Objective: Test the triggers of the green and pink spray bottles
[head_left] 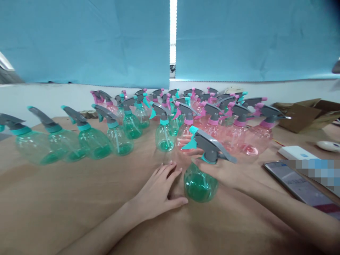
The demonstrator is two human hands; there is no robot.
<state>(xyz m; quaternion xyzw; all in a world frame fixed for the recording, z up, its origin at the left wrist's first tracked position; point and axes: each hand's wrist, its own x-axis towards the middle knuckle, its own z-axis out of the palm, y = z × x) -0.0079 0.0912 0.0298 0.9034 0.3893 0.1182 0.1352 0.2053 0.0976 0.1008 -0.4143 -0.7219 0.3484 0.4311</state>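
Note:
A clear green spray bottle [201,182] with a grey and turquoise trigger head stands upright in front of me. My right hand [223,171] is around its neck, thumb across the shoulder and fingers reaching past behind the head, partly hidden. To the left of this bottle, my left hand [156,193] lies over the tabletop with fingers spread and nothing in them; its thumb tip is close to the bottle's side. Just beyond my hands is another green spray bottle [164,136], beside a row of pink spray bottles [259,140].
More green bottles [94,141] line the left of the wooden table [87,198], with several mixed ones behind. At right lie a phone [300,187], a white box [297,153], a white mouse-like object [328,146] and an open cardboard box [305,115]. Blue curtains [85,39] hang behind.

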